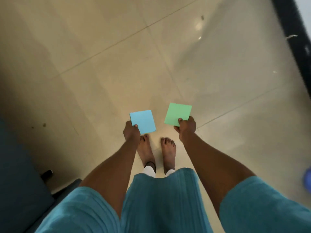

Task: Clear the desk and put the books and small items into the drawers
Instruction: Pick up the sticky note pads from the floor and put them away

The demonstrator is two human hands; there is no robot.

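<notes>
Fingers of left hand (131, 132) pinch blue paper (143, 121); right hand (186, 126) pinches green paper (178, 113) above tiled floor (101, 64)

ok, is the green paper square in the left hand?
No, the right hand pinches the green paper square, while the left hand holds the light blue paper square.

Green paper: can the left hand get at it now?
Probably yes: only open air lies between the left hand and the green paper. But that hand pinches the blue paper, and the right hand grips the green one.
</notes>
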